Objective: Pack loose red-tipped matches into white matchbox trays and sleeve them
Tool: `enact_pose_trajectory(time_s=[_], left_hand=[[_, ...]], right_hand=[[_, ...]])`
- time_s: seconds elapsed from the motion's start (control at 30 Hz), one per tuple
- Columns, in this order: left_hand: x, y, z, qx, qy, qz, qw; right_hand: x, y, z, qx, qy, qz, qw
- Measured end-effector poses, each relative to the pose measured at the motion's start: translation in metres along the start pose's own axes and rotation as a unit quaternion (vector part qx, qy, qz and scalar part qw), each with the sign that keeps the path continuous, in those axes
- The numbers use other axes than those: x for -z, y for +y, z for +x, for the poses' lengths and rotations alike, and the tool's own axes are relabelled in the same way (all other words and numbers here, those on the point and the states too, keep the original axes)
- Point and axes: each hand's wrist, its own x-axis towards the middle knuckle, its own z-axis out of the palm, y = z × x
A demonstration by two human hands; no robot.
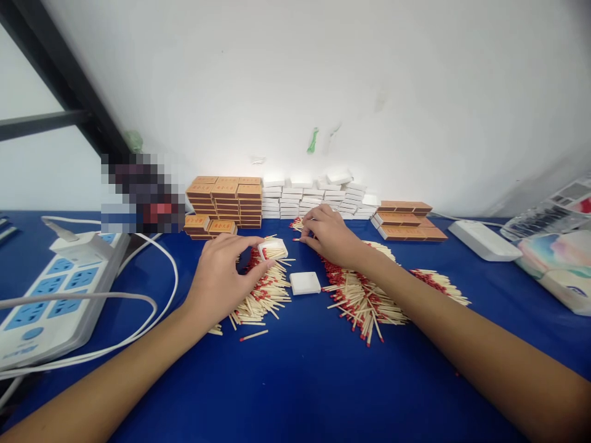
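Between the thumb and fingers of my left hand (224,266) is a small white matchbox tray (265,251), tilted, with several matches lying in it. Beneath it spreads a loose pile of red-tipped matches (261,301). My right hand (327,232) pinches a match (296,239), its red head pointing left, near a small heap of matches (296,225) at the back. A second white tray (305,283) lies on the blue table between the piles. Under and beside my right wrist is a larger match pile (364,301).
Orange matchboxes (224,200) are stacked at the back left, white trays (309,200) in the middle, more orange boxes (406,224) right. A power strip (64,295) with looping white cables is at left. A white device (478,240) and a tissue pack (556,267) stand at right.
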Motion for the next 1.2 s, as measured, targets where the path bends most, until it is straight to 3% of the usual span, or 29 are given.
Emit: enact_pose_trajectory(time_s=[0.13,0.3,0.5,0.63,0.73,0.9,1.2], left_hand=[[0.001,-0.001,0.0,0.004,-0.007,0.003,1.0],[-0.001,-0.001,0.0,0.002,-0.004,0.001,1.0],[-0.001,0.0,-0.002,-0.012,-0.009,-0.012,1.0],[0.0,0.001,-0.001,-0.005,-0.012,-0.005,1.0],[0.001,0.001,-0.001,-0.001,-0.012,-0.002,1.0],[0.001,0.001,-0.001,0.0,-0.012,-0.002,1.0],[0.001,0.0,-0.001,0.005,-0.016,-0.002,1.0]], right_hand=[[0.009,-0.009,-0.001,0.019,0.024,0.021,0.999],[0.026,-0.041,-0.003,0.072,0.071,0.085,0.991],[0.03,-0.071,-0.008,0.106,0.074,0.058,0.99],[0.028,-0.057,-0.005,0.087,0.082,0.063,0.991],[0.022,-0.033,-0.002,0.022,0.096,0.048,0.994],[0.005,-0.002,-0.003,-0.025,0.03,0.002,0.999],[-0.001,-0.001,-0.002,-0.034,0.035,-0.017,0.999]])
